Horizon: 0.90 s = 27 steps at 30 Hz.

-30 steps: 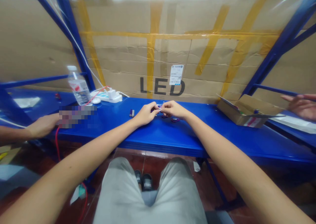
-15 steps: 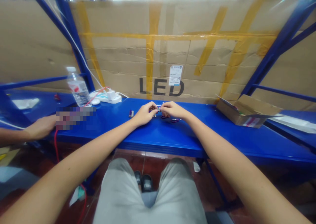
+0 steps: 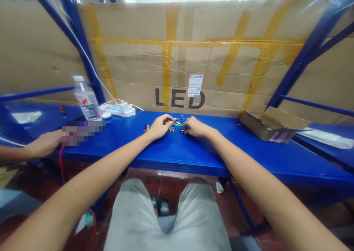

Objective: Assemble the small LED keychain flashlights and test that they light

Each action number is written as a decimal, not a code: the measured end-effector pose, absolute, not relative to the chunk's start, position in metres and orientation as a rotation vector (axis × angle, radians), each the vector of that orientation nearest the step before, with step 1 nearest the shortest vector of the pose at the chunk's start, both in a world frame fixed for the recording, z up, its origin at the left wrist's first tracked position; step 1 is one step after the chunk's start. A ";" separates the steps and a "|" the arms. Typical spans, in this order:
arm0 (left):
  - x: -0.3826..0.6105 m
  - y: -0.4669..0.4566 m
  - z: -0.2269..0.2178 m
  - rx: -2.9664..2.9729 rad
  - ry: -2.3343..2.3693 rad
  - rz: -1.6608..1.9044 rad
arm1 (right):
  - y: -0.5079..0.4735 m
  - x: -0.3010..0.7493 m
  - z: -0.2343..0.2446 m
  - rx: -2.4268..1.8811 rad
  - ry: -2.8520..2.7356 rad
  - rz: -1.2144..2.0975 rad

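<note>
My left hand (image 3: 161,127) is over the blue table, thumb and fingers pinched on a small shiny piece (image 3: 174,120) too small to name. Right beside its fingertips lie thin looped pieces in green (image 3: 178,125) and purple, shaped like small carabiners. Several tiny metal parts (image 3: 172,129) sit just below them. My right hand (image 3: 195,126) is lowered to the table with fingers curled together; what they hold, if anything, is hidden. A purple piece (image 3: 181,132) shows at its fingertips. Left of my left hand stands a small purple and silver cylinder (image 3: 146,128).
An open cardboard box (image 3: 272,127) stands at the right. A water bottle (image 3: 86,100) and a white power strip (image 3: 121,109) are at the left, near another person's hand (image 3: 45,142) by a blurred patch and a red cable (image 3: 62,162). A large carton (image 3: 138,66) backs the table (image 3: 177,151).
My hands, together before, have parted. The right hand has moved down onto the table, covering where a purple loop lay; the green loop and tiny metal parts now show between the hands.
</note>
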<state>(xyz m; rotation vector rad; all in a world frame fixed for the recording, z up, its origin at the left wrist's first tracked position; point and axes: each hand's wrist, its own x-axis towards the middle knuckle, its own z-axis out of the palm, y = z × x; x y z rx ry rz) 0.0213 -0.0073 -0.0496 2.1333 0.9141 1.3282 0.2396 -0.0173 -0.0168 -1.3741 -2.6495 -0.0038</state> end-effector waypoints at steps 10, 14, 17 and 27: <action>0.021 -0.007 -0.050 2.140 0.946 1.312 | -0.012 0.239 -0.021 -1.346 -2.614 0.213; 0.021 -0.005 -0.052 2.116 0.939 1.317 | -0.016 0.237 -0.020 -1.308 -2.598 0.117; 0.020 -0.004 -0.053 2.084 0.919 1.322 | -0.021 0.235 -0.020 -1.280 -2.573 0.103; 0.017 -0.003 -0.053 2.156 0.974 1.287 | -0.021 0.228 -0.033 -1.232 -2.539 -0.143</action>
